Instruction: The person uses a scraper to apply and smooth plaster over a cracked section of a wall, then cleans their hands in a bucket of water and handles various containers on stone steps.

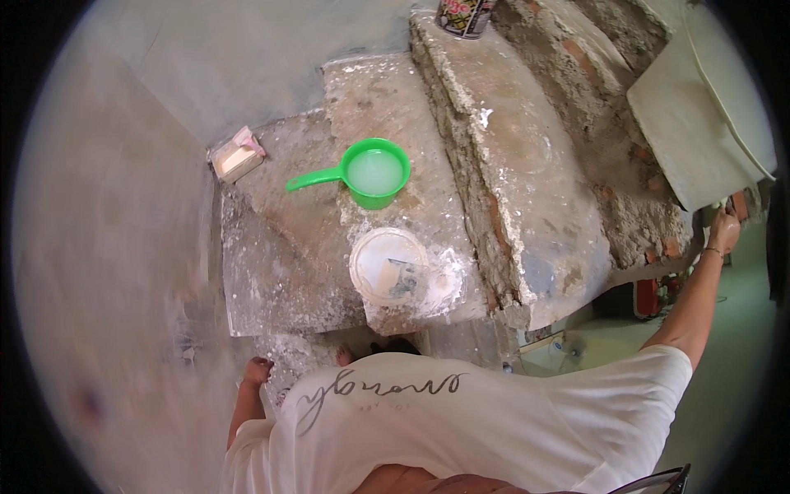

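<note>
My right hand [723, 232] is at the far right, its arm stretched out. Its fingers are curled by the lower side of a pale bucket [691, 123] with a thin bail handle; what they grip is hard to make out. My left hand [257, 370] hangs low beside the wall, fingers curled, with nothing visible in it. A green dipper [374, 200] of cloudy whitish liquid stands on the broad step, its handle pointing left. Nearer me is a round white tub or lid [362, 284] with a flat grey-and-beige piece [399, 277] lying across it.
Rough concrete steps [535, 198] with broken brick edges rise to the right. A small open pack [239, 158] with a cream block lies by the left wall [123, 247]. A patterned can [465, 18] stands on a higher step. White powder is spilled around the tub.
</note>
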`<action>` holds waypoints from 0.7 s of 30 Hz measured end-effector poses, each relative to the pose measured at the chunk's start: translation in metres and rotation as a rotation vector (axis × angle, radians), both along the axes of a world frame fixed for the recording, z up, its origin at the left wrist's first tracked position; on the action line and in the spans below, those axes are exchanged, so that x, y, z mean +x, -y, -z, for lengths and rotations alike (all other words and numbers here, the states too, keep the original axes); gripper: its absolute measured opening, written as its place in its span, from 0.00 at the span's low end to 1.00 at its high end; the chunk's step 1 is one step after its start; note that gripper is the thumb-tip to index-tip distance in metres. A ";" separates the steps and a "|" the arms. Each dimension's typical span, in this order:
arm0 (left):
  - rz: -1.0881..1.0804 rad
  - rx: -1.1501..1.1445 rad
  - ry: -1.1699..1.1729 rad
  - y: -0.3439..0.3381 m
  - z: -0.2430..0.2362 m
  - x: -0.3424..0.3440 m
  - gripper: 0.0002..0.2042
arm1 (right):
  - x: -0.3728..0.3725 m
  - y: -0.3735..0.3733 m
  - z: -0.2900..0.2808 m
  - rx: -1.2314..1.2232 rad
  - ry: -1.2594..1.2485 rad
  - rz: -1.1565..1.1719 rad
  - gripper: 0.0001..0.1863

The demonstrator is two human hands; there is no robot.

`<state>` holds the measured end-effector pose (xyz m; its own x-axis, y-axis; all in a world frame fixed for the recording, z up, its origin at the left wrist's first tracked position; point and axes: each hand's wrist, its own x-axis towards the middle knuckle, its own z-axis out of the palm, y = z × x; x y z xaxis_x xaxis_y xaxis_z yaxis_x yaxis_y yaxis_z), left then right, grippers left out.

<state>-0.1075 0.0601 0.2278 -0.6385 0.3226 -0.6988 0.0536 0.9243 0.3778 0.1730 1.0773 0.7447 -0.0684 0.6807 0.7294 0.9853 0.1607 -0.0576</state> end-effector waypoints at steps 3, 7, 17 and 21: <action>-0.545 0.068 0.087 -0.056 -0.040 -0.005 0.20 | -0.005 -0.007 -0.010 -0.169 0.112 0.041 0.20; -0.365 0.124 0.066 -0.044 -0.024 0.003 0.21 | 0.025 -0.044 -0.002 -0.298 -0.124 -0.304 0.25; -0.370 0.085 0.191 -0.001 -0.005 0.017 0.21 | 0.034 -0.003 0.022 -0.221 -0.103 -0.001 0.29; -0.650 -0.008 0.190 -0.038 -0.035 0.009 0.20 | -0.020 0.111 0.024 0.041 -0.200 0.004 0.27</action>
